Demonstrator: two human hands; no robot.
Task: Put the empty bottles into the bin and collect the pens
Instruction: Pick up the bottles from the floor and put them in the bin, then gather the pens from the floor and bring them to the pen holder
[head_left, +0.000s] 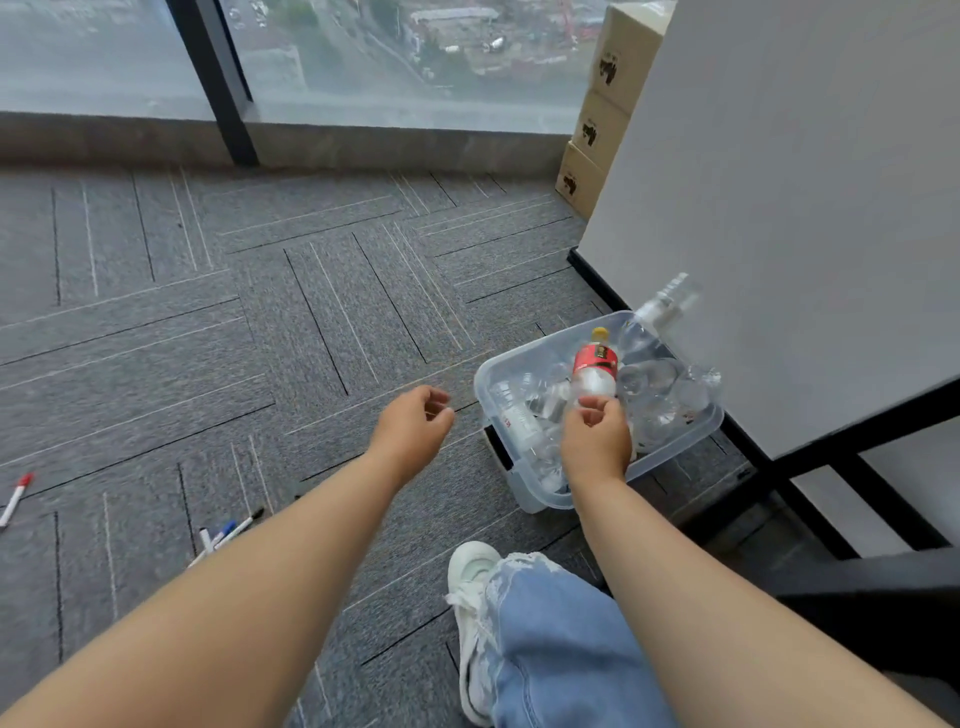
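Note:
A clear plastic bin (488, 374) sits on the carpet at the right, holding several empty clear bottles. My right hand (597, 441) is over the bin, fingers on the base of a bottle (595, 369) with a red label and yellow cap that points away from me. Another clear bottle (662, 301) sticks up over the bin's far corner. My left hand (413, 423) hovers left of the bin with fingers loosely curled and nothing in it. A red-capped pen (15, 499) lies at the far left. Several pens (226, 535) lie by my left forearm.
A white partition (805, 208) with a black base stands right behind the bin. Cardboard boxes (597, 130) are stacked by the window at the back right. My leg in jeans and white shoe (472, 623) are in front of the bin. Grey carpet covers the floor.

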